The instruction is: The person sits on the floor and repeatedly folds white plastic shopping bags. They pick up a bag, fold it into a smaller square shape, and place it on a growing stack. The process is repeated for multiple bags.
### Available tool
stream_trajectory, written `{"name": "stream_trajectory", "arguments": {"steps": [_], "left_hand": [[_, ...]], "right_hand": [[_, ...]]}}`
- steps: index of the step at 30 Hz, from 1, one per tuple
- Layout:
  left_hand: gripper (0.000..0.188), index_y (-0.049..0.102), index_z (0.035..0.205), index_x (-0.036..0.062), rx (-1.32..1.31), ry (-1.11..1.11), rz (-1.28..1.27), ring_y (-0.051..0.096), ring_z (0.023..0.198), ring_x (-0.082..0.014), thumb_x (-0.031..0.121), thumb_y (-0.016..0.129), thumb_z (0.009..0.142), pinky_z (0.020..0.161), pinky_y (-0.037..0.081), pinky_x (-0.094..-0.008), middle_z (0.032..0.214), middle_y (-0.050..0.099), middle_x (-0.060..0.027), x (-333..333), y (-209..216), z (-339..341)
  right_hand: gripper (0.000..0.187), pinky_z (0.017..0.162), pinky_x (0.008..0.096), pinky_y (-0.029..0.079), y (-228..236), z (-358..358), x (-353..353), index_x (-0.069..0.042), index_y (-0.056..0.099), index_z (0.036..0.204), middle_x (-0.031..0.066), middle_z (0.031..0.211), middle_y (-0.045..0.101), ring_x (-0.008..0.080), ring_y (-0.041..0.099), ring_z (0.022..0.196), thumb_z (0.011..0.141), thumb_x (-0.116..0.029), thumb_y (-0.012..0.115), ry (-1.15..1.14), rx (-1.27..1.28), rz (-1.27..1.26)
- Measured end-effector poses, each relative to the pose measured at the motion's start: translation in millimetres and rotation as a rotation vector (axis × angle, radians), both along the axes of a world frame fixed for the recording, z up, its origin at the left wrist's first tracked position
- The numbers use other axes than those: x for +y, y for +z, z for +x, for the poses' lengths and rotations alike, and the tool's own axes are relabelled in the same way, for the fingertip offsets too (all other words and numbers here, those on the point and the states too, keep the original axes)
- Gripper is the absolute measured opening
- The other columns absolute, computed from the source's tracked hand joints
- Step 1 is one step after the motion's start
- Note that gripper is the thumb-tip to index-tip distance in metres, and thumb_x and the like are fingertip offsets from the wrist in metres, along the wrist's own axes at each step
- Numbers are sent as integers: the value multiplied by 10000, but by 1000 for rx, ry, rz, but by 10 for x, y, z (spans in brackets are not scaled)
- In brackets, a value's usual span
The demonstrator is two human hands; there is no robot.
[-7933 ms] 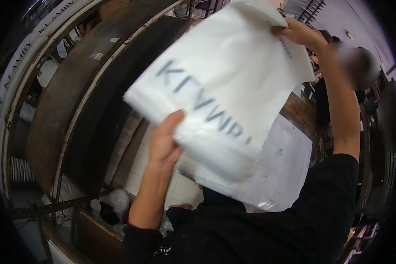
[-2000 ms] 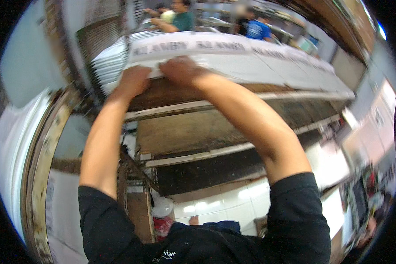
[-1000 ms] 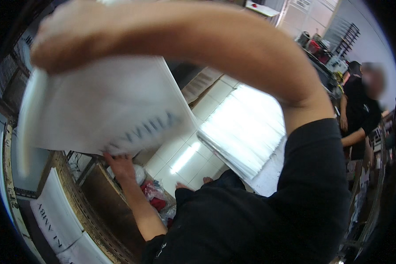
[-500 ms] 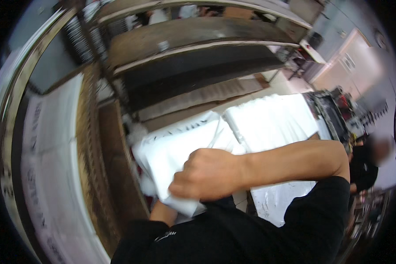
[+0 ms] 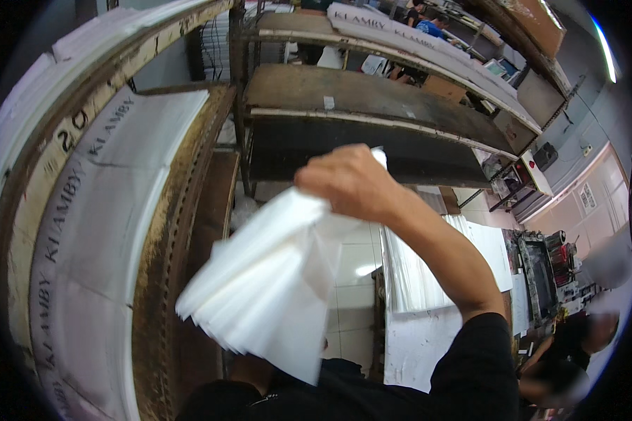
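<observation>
My right hand [image 5: 351,182] is closed on the upper edge of a bundle of thin white sheets [image 5: 267,281], which I cannot tell to be paper or plastic. The bundle hangs in front of my body, its lower edges fanned out in many layers. Part of my left forearm [image 5: 249,370] shows below the bundle; the sheets hide nearly all of my left hand, so its grip does not show. To the right, past my right forearm, a stack of white sheets [image 5: 418,274] lies on a white-topped table [image 5: 418,351].
Close on the left, a rack shelf [image 5: 151,266] holds printed white sheets [image 5: 98,231]. Ahead stands a wooden shelf rack [image 5: 372,102] with several levels. A dark-framed machine [image 5: 541,270] is at the right, and a person in black [image 5: 569,351] is near it.
My right hand has risen and moved away from my body, lifting the sheets, which now hang and fan out. My view has shifted, showing more of the racks and the table stack.
</observation>
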State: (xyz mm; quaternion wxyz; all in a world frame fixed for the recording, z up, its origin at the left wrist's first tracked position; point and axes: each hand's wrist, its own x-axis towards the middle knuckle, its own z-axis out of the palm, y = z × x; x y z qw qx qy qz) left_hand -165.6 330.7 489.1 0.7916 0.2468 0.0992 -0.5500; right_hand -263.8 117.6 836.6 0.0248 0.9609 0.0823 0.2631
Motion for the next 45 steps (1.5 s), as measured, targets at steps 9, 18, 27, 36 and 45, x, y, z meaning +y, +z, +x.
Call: {"name": "stream_trajectory", "arguments": {"steps": [9,18,27,36,45], "left_hand": [[1048,302,1510,82,51,20,-28,406,1342,-339,822,466,787,1107,346,-497,1501,399,-141,-80,-156,-298],[1101,298,1510,69,79,-53,-289,412,1336,-346,854,462,757,1102,353,-495,1496,404,-150,-474,148,-112],[1154,294,1510,56,1,-162,-454,418,1329,-352,887,459,727,1097,360,-494,1490,409,-158,-723,400,-1],[1215,296,1508,48,-157,-81,-130,434,1320,-341,935,420,686,1091,369,-488,1481,425,-148,-447,-42,111],[618,535,1286,8,-79,-190,225,610,1083,-307,376,705,820,990,478,-428,1180,630,-154,-338,-1266,326]], "right_hand": [[206,587,387,524,-57,-286,204,-91,597,834,42,773,652,295,674,727,654,-51,690,-103,58,67],[201,687,323,517,768,-392,340,-26,650,893,110,822,662,280,676,737,698,-29,696,-248,38,198],[195,773,293,502,599,-590,-423,9,663,1036,63,866,688,151,631,818,861,-22,582,-559,9,401],[189,690,349,503,-398,-615,-554,-50,655,951,201,813,666,331,692,765,804,9,553,-826,-28,394],[159,705,393,505,-1785,-502,-503,-45,642,959,212,850,676,386,685,831,828,-18,557,-811,-6,590]]}}
